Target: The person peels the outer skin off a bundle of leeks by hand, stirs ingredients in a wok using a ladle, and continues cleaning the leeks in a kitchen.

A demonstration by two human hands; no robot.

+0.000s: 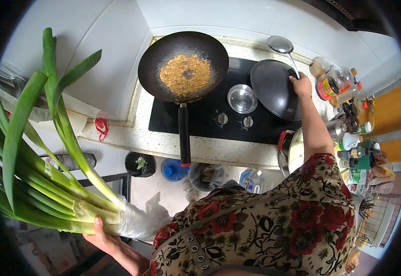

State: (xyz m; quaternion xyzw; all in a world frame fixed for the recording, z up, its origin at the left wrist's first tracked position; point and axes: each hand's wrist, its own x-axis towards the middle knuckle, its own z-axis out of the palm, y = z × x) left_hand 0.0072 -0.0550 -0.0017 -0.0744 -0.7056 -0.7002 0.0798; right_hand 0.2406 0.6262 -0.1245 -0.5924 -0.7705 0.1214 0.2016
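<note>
My left hand [100, 234] grips a bundle of large green onions [93, 210] low on the stalks. Clear plastic wrap [140, 217] covers their root end, and the long leaves fan out to the upper left. On the right, my right hand [302, 85] is closed around the handle of a metal ladle [280, 45]. The ladle's round head points toward the back wall. Beneath that hand is a dark domed lid [273, 91] on the black cooktop [200, 119]. A black wok [152, 72] on the left side of the cooktop holds crumbly golden-brown food [186, 77].
A small metal bowl [242, 99] sits between wok and lid. The wok handle [184, 138] juts over the counter edge. Bottles [335, 84] and jars line the right. By my right arm stands a pot [295, 151]. Bins [140, 165] and a blue water jug [173, 169] are on the floor.
</note>
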